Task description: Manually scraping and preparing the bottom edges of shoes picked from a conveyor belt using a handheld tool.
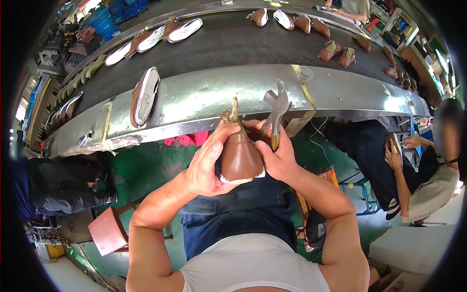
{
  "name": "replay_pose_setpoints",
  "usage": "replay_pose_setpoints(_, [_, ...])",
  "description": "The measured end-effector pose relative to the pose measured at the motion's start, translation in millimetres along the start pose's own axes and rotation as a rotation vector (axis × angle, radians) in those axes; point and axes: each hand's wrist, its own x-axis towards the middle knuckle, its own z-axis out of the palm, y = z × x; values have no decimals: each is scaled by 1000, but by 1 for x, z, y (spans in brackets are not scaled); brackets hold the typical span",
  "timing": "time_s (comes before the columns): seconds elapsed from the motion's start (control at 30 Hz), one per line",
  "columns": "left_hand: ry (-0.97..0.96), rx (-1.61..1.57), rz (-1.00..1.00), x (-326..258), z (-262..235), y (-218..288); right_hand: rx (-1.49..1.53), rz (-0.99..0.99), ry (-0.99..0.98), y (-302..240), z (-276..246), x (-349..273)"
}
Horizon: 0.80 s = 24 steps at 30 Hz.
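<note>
In front of my body I hold a brown leather shoe upper [241, 156], with a pale edge along its underside and a gathered, knotted piece at its far end. My left hand [206, 163] is closed round its left side and underneath. My right hand [281, 160] is closed round the yellowish handles of metal lasting pincers [278, 108], whose jaws point up and away. The right thumb lies against the shoe upper's right side, and the other right fingers are partly hidden behind it. A brown and white shoe [145, 97] lies apart on the metal ledge ahead.
Beyond the metal ledge [204, 90] runs a dark conveyor belt [224, 46] bearing several brown shoes. A clear cup [305, 74] stands on the ledge. At right, a seated co-worker [433, 190] holds a brown piece. Another person's dark-clothed legs [68, 185] are at left, near a pink-topped stool [108, 231].
</note>
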Motion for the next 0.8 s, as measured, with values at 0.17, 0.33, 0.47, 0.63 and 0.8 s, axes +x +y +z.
replay_pose_setpoints(0.17, [-23, -223, -621, -24, 4, 8, -352, 216, 182, 28, 0, -22])
replay_pose_setpoints(0.33, [78, -497, -1437, -124, 32, -33, -25, 753, 10, 99, 0, -58])
replay_pose_setpoints(0.47, [-247, -214, -1446, -181, 91, -11, -471, 872, -64, 127, -30, -98])
replay_pose_setpoints(0.63, [-251, -90, -1605, -209, 93, 22, -430, 944, 129, 153, -33, -126])
replay_pose_setpoints(0.8, [-231, -271, -1617, -210, 78, 17, -445, 965, 141, 135, -27, -139])
